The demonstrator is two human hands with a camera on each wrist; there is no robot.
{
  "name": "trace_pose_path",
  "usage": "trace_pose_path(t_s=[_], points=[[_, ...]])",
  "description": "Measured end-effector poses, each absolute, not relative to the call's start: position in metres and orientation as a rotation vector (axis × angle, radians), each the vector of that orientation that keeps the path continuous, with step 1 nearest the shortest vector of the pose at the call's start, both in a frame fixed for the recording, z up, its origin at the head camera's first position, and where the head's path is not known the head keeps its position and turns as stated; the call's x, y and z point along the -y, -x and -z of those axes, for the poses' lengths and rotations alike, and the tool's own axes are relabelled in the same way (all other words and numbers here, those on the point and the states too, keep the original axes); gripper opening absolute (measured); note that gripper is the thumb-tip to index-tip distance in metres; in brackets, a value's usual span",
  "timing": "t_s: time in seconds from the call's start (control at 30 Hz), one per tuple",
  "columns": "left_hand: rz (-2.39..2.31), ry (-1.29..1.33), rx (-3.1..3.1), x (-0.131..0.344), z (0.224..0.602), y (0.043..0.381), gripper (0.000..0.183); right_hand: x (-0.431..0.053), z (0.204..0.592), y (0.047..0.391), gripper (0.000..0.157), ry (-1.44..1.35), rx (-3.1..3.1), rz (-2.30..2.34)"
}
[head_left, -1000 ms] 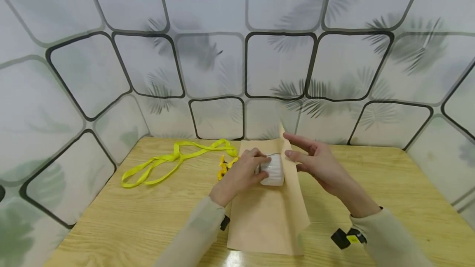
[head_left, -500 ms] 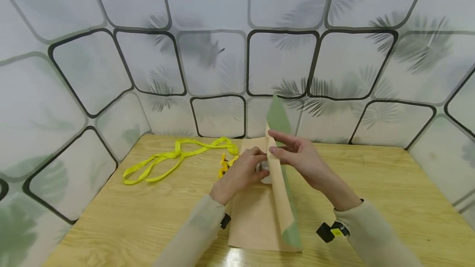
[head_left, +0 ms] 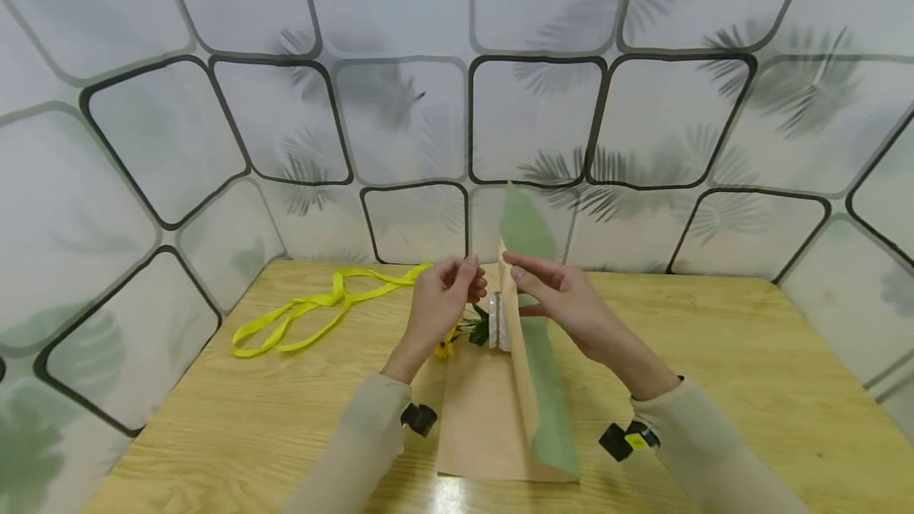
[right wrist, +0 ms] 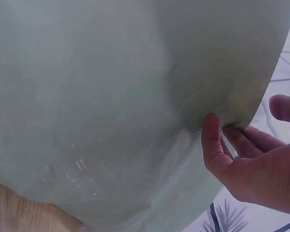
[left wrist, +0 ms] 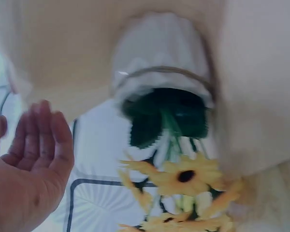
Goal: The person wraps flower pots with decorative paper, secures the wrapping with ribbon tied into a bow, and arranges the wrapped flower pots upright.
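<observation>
Wrapping paper (head_left: 481, 419), peach on one face and green on the other, runs beneath both grips, and its raised flap stands along the left side of the right grip (head_left: 567, 304). That grip pinches the flap near its edge, thumb on the peach face and fingers on the green. A yellow ribbon (head_left: 336, 300) lies loose, well to the left of the left grip (head_left: 441, 300), which holds nothing, its fingers relaxed just beside the flap. Between the two grips a white pot (left wrist: 157, 48) lies on its side on the paper, close to the right grip, with its mouth turned left. Yellow flowers (left wrist: 186, 179) and dark leaves (left wrist: 147, 128) spill from it below the left grip, and a thin cord (left wrist: 176, 71) rings the pot near its mouth.

The step in hand looks like folding the flap over the pot. To do it well, the right grip should keep an even pull along the edge, while the left grip steadies the pot against rolling. Draw the paper snug from its base, smoothing as it goes, and leave the petals uncrushed.
</observation>
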State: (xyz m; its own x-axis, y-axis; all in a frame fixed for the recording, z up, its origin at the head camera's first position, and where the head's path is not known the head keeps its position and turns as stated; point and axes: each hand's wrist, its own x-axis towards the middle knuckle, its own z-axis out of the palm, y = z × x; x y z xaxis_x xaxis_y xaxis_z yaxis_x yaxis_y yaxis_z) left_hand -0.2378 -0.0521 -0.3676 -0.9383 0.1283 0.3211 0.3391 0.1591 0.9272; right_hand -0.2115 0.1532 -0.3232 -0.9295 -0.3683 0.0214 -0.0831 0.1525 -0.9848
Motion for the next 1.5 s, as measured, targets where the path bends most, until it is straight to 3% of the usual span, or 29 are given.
trace_pose_path(t_s=[0.13, 0.4, 0.7, 0.83, 1.07, 1.3, 1.5], points=[[1.978, 0.453, 2.205, 0.055, 0.356, 0.232, 0.036, -0.15, 0.324, 0.214, 0.05, 0.448, -2.193, 1.864], [1.692, 0.628, 2.53, 0.057, 0.354, 0.223, 0.042, -0.146, 0.329, 0.215, 0.05, 0.482, -2.17, 1.85], [1.623, 0.579, 2.6, 0.062, 0.361, 0.224, 0.024, -0.143, 0.334, 0.216, 0.049, 0.546, -2.125, 1.836], [1.657, 0.476, 2.552, 0.07, 0.361, 0.226, 0.031, -0.151, 0.335, 0.216, 0.045, 0.482, -2.267, 1.823], [1.67, 0.3, 2.602, 0.085, 0.368, 0.222, 0.038, -0.166, 0.359, 0.219, 0.041, 0.685, -2.912, 1.229], [1.637, 0.157, 2.778, 0.091, 0.378, 0.221, 0.038, -0.168, 0.377, 0.223, 0.048, 0.958, -2.949, 0.912], [1.583, 0.106, 2.91, 0.091, 0.378, 0.223, 0.035, -0.167, 0.382, 0.223, 0.047, 0.99, -2.979, 0.814]])
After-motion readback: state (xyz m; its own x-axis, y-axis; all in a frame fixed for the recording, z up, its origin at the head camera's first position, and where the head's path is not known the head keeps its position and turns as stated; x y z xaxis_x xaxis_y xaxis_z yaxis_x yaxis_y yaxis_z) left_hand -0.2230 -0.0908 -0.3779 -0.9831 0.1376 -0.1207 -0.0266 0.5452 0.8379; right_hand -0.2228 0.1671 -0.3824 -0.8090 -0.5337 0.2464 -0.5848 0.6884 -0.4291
